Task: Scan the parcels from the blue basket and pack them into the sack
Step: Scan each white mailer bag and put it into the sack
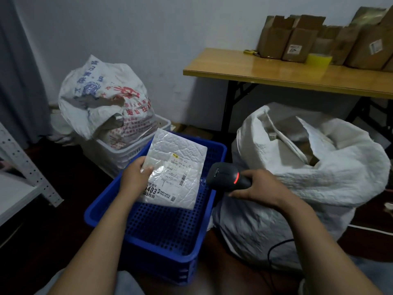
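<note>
My left hand (134, 175) grips the left edge of a white bubble-mailer parcel (180, 154) and holds it tilted above the blue basket (102, 211), label side up. The basket's perforated floor shows no other parcel. My right hand (258, 187) holds a black barcode scanner (225, 176), its red light lit, its head pointing left at the parcel's label from just beside its right edge. The white woven sack (331, 179) stands open at the right of the basket, with parcels showing inside its mouth.
Behind the basket a printed full sack (102, 96) sits in a white crate (127, 154). A wooden folding table (276, 75) at the back right carries cardboard boxes and a yellow tape roll (319, 60). A grey metal shelf (25, 167) stands at the left. The scanner's cable (274, 248) trails on the floor.
</note>
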